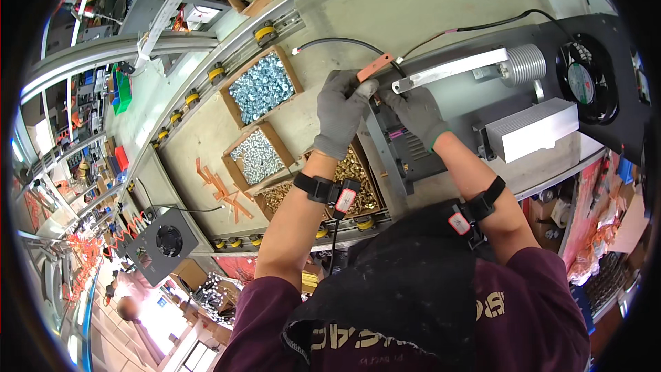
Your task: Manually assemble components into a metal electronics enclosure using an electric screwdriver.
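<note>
My left hand [339, 114], in a grey glove, is closed on a flat copper strip [375, 67] with a hole in it. Beside it, my gloved right hand [418, 116] has its fingers drawn together under the holed end of a silver flat bar [451, 71]; what they pinch is hidden. That bar runs to a ribbed metal cylinder [525, 65] on a dark metal panel [441, 160]. The panel also carries a finned heat sink [531, 128] and a black fan [584, 83]. A black cable [344, 40] with a white connector passes just beyond my left hand.
Left of my hands stand cardboard boxes of bluish fasteners [261, 87], silver screws [257, 157] and brass-coloured fasteners [354, 176]. Several loose copper strips [219, 184] lie farther left. Yellow rollers [216, 72] line the conveyor's edges. Another fan panel [162, 244] is at the lower left.
</note>
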`<action>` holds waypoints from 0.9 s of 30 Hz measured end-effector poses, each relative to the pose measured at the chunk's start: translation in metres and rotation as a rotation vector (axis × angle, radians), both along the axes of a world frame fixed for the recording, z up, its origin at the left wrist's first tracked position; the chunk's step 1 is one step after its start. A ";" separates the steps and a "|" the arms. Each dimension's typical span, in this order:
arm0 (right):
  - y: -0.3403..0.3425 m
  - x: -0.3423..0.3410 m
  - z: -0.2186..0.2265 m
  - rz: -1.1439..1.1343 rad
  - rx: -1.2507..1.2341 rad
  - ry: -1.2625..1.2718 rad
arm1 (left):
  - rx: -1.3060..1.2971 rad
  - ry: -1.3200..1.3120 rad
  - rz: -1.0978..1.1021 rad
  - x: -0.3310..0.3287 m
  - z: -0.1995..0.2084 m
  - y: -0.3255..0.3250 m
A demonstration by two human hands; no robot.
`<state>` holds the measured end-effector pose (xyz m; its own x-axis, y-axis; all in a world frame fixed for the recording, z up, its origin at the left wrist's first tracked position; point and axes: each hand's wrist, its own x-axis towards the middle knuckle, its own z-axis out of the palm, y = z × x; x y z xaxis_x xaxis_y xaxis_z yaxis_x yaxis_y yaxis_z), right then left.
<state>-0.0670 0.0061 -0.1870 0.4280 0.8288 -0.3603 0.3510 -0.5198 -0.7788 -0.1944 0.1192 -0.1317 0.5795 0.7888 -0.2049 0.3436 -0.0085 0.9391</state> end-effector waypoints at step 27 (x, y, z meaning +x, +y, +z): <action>-0.006 0.012 0.008 -0.099 0.073 0.721 | 0.003 -0.064 -0.012 -0.003 -0.005 0.000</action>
<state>-0.0546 0.0002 -0.1787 0.1797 0.8315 -0.5257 -0.3078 -0.4601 -0.8328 -0.1976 0.1190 -0.1366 0.6009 0.7822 -0.1649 0.2829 -0.0152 0.9590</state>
